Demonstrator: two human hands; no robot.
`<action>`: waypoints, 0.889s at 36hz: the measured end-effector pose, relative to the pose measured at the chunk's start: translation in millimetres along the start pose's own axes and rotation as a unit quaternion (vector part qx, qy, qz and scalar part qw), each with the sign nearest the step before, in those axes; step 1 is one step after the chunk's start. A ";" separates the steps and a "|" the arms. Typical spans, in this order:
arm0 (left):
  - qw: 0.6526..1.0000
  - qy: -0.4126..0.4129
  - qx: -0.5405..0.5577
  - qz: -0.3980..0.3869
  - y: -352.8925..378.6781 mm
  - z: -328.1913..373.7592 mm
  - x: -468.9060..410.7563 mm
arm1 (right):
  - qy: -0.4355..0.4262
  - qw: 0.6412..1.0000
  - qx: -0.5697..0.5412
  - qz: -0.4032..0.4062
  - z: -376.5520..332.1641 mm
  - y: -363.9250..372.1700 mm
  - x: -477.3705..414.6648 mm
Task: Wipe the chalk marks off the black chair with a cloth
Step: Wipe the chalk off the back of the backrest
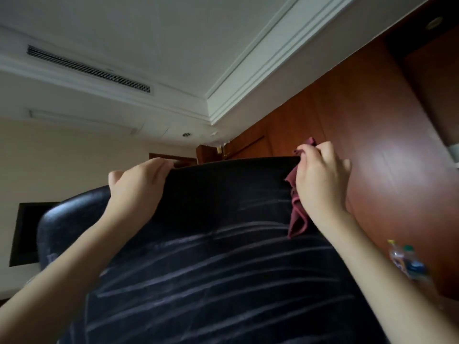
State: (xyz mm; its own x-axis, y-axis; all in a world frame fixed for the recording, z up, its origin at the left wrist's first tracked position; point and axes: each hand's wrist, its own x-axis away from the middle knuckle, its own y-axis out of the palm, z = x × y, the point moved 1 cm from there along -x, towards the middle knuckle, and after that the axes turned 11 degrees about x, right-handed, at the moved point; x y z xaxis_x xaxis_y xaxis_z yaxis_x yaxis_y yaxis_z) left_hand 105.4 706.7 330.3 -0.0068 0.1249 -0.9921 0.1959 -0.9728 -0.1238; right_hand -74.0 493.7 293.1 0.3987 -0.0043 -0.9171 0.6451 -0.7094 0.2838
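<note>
Black chair (211, 256) fills the lower frame, its back facing the camera and its top edge running across mid-frame; chalk marks (198, 274) are spread over it as long, roughly horizontal pale strokes, with only the band just under the top edge looking clean. Wiping is judged barely begun. For a good pass, the cloth (296, 214) should be flattened under the palm rather than kept bunched, pressed firmly and drawn along the strokes from the top edge down, in overlapping lanes; a fresh face should be turned out once chalk loads up, otherwise smearing is likely. The chair back should be kept braced against the push. Left hand (139, 187): fingers curled over the top edge, thumb on the near face, so the chair is gripped. Right hand (320, 177): fingers curled, the maroon cloth pinched at the chair's upper right corner, one tail hanging down over the chair back and a small tuft sticking out above the knuckles.
</note>
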 end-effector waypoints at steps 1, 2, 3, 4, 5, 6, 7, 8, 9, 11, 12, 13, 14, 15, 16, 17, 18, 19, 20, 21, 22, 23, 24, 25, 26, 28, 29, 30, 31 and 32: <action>1.000 0.010 -0.003 0.006 -0.4 -0.6 1.7 | 0.011 1.000 0.004 -0.011 2.6 0.3 -1.5; 1.000 0.017 -0.001 0.012 -0.8 -1.0 2.7 | 0.020 1.000 0.005 -0.019 1.2 0.6 -2.5; 1.000 0.020 0.001 0.015 -1.2 -1.5 3.3 | 0.030 0.999 0.001 -0.024 -3.3 0.9 -3.4; 1.000 0.020 0.003 0.015 -1.3 -1.3 3.9 | 0.040 0.999 -0.007 -0.024 -9.8 0.7 -3.5; 1.000 0.021 0.002 0.010 -0.9 -0.1 4.5 | 0.046 0.999 -0.017 -0.020 -17.5 0.0 -2.9; 1.000 0.025 -0.002 0.002 -0.7 2.4 4.8 | 0.044 0.999 -0.029 -0.010 -25.7 -0.5 -1.6; 0.999 0.029 -0.016 -0.011 0.3 4.2 5.0 | 0.032 0.999 -0.040 0.006 -35.6 -0.8 0.6; 0.998 0.032 -0.042 -0.026 1.6 6.1 4.9 | 0.014 0.998 -0.051 0.026 -47.3 -1.8 4.0; 0.996 0.035 -0.075 -0.043 2.7 8.0 4.8 | -0.009 0.997 -0.063 0.046 -61.7 -3.1 8.5; 0.992 0.032 -0.113 -0.052 2.2 9.6 3.9 | -0.066 0.990 -0.103 0.069 -97.3 -8.4 18.4; 0.992 0.026 -0.110 -0.047 0.7 9.0 3.4 | -0.095 0.986 -0.123 0.067 -116.3 -11.5 23.3; 0.994 0.021 -0.102 -0.041 -1.2 7.1 3.5 | -0.121 0.981 -0.136 0.062 -134.1 -14.3 27.9; 0.995 0.019 -0.091 -0.036 -3.2 4.3 3.4 | -0.142 0.978 -0.145 0.059 -149.1 -16.5 31.9; 0.996 0.015 -0.079 -0.035 -4.9 0.3 2.8 | -0.156 0.975 -0.149 0.061 -159.2 -17.9 34.0; 0.997 0.004 -0.068 -0.039 -6.6 -4.0 1.8 | -0.168 0.972 -0.150 0.063 -163.4 -17.9 34.6; 0.997 -0.013 -0.060 -0.047 -8.8 -8.0 1.3 | -0.181 0.971 -0.145 0.065 -162.9 -17.0 34.7; 0.997 -0.028 -0.054 -0.056 -10.9 -12.1 1.1 | -0.195 0.969 -0.134 0.066 -158.0 -16.0 34.2; 0.996 -0.041 -0.047 -0.064 -13.1 -16.1 1.2 | -0.204 0.969 -0.122 0.064 -149.3 -15.0 33.1; 0.996 -0.050 -0.040 -0.069 -15.1 -20.1 1.1 | -0.203 0.971 -0.113 0.061 -138.0 -14.5 31.0; 0.995 -0.056 -0.032 -0.073 -17.0 -22.8 1.4 | -0.190 0.974 -0.104 0.061 -124.7 -14.7 28.0; 0.995 -0.058 -0.024 -0.076 -18.1 -25.4 2.1 | -0.172 0.979 -0.093 0.061 -110.1 -15.2 25.0; 0.995 -0.058 -0.018 -0.079 -19.0 -27.4 3.0 | -0.151 0.983 -0.080 0.062 -94.7 -15.9 21.9; 0.995 -0.057 -0.015 -0.082 -19.3 -28.3 3.2 | -0.130 0.987 -0.066 0.061 -78.9 -16.2 18.9; 0.995 -0.055 -0.016 -0.085 -19.4 -27.9 3.2 | -0.111 0.991 -0.048 0.058 -62.3 -15.5 16.3; 0.995 -0.052 -0.019 -0.086 -19.3 -26.5 3.2 | -0.091 0.994 -0.030 0.054 -46.0 -14.6 14.0; 0.995 -0.041 -0.026 -0.083 -18.5 -22.4 3.0 | -0.044 0.998 0.001 0.046 -15.5 -10.5 10.5; 0.996 -0.034 -0.029 -0.079 -17.5 -20.0 3.0 | -0.019 0.999 0.015 0.042 -2.9 -8.1 9.6; 0.996 -0.028 -0.030 -0.074 -16.2 -17.5 3.0 | 0.004 0.999 0.028 0.037 6.6 -4.8 8.4; 0.997 -0.022 -0.030 -0.068 -14.5 -14.7 3.1 | 0.023 0.998 0.041 0.032 12.5 -2.0 6.8; 0.997 -0.015 -0.032 -0.062 -12.3 -12.5 3.0 | 0.039 0.998 0.048 0.025 15.0 0.6 5.0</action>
State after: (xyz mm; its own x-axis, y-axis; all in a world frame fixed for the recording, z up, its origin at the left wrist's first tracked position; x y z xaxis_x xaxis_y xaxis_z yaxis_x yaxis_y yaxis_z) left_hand 115.2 721.5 329.0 -0.0637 0.2373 -0.9693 0.2530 -0.9358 -0.2457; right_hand -81.4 482.6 284.4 0.4798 0.0108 -0.8773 0.5595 -0.7740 0.2965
